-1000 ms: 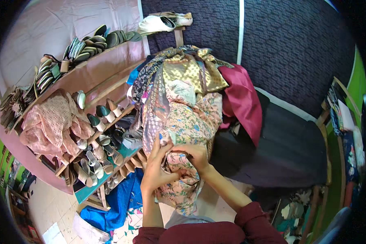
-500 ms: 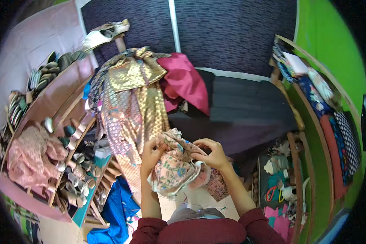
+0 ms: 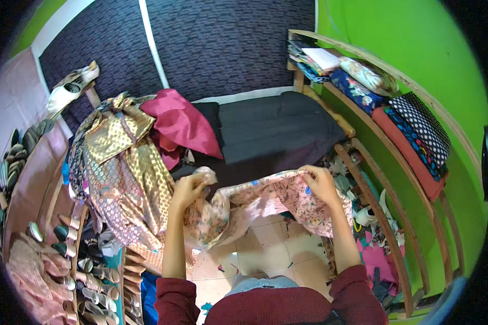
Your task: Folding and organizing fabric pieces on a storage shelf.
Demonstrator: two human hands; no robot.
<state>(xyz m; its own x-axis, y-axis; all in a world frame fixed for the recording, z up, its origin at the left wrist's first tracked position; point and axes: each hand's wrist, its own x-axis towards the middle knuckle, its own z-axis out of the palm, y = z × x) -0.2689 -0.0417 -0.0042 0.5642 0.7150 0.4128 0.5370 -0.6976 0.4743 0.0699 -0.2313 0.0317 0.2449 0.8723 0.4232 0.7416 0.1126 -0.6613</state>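
Observation:
A pink floral cloth (image 3: 265, 197) is stretched between my two hands, its lower part sagging above the tiled floor. My left hand (image 3: 188, 192) is closed on one bunched end, with a bit of fabric sticking up past the fingers. At the other end, my right hand (image 3: 321, 185) pinches the upper edge, and the rest of that side drapes down over the wrist. Left of the cloth hangs a heap of gold patterned fabric (image 3: 127, 162), with a magenta cloth (image 3: 184, 124) lying beside it.
Ahead is a black-covered bench (image 3: 282, 124). Wooden racks stand on both sides; the left holds several shoes (image 3: 97, 281) and a pale pink knit cloth (image 3: 30, 271). Folded fabrics (image 3: 417, 141) rest on the right rack. Small scraps lie on the tiled floor (image 3: 255, 246).
The floral cloth was bunched up between my hands and is now spread sideways. My right hand has moved right, away from the left. The view has turned to the right.

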